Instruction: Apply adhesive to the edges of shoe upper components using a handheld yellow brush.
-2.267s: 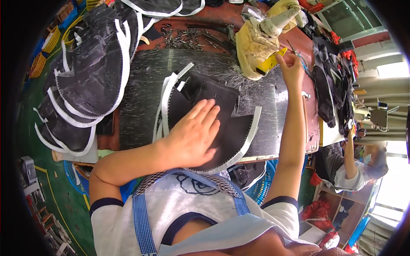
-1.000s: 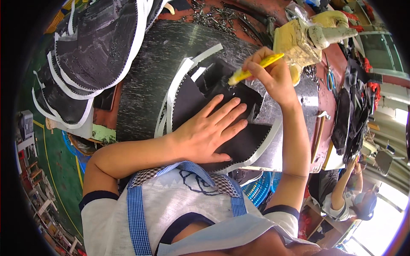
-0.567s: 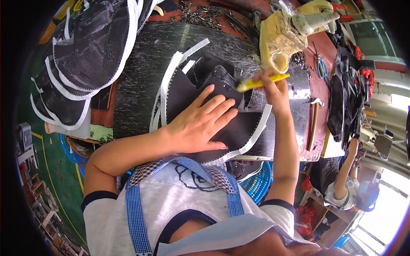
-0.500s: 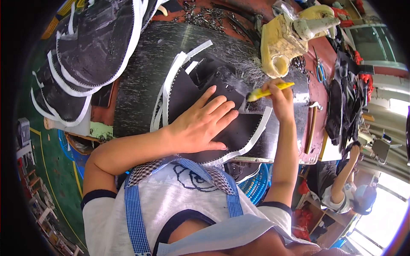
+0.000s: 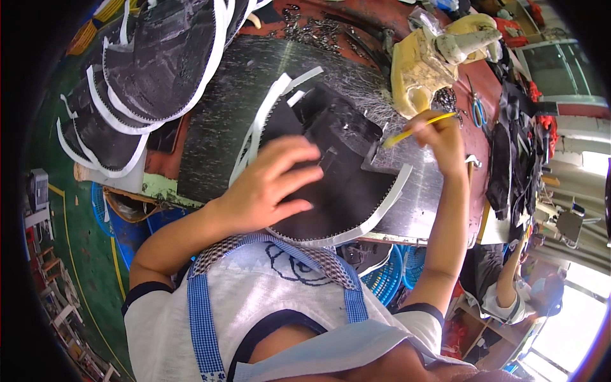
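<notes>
A black fabric piece (image 5: 347, 200) with a white, zigzag-stitched edging lies on the dark, scuffed work board in front of me. A darker patch, shiny in places, runs over its far part. Over the piece's left side, my left hand (image 5: 270, 184) is slightly blurred, its fingers apart and nothing in it. My right hand (image 5: 440, 137) grips a brush (image 5: 407, 135) by its yellow handle. The brush's tip points left, close to the right edge of the black piece; whether it touches cannot be made out.
Similar white-edged black pieces (image 5: 162, 63) are stacked at the far left. A yellowed, glue-crusted container (image 5: 420, 67) stands beyond my right hand, with blue-handled scissors (image 5: 477, 109) beside it. Black scraps (image 5: 512, 140) lie at right. Blue baskets (image 5: 385, 280) sit below the table edge. Another person (image 5: 519, 293) works at lower right.
My left hand has come off the black piece and drawn back to the left. My right hand has shifted right with the brush, whose handle is now turned differently.
</notes>
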Available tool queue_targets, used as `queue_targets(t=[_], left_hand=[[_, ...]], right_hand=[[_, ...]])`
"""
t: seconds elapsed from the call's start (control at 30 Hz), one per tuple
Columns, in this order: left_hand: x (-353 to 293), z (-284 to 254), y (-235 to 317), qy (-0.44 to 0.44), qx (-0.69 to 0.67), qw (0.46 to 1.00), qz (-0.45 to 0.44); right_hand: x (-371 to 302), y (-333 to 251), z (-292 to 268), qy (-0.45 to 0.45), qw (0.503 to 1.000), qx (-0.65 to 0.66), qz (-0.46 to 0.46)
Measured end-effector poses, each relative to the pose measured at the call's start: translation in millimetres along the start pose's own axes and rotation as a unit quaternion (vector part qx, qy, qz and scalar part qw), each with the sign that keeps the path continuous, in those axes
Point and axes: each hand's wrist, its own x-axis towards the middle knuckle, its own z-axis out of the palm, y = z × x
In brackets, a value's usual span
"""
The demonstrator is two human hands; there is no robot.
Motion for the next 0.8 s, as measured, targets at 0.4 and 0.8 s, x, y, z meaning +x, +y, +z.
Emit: queue_targets(t=[0.4, 0.8], left_hand=[[-20, -17, 20, 0.105, 0.033, 0.976, -0.187], [-27, 9, 20, 0.043, 0.196, 0.964, -0.172]], right_hand=[[55, 54, -36, 0.233, 0.948, -0.217, 0.004], [-124, -43, 72, 0.016, 0.999, 0.021, 0.025]])
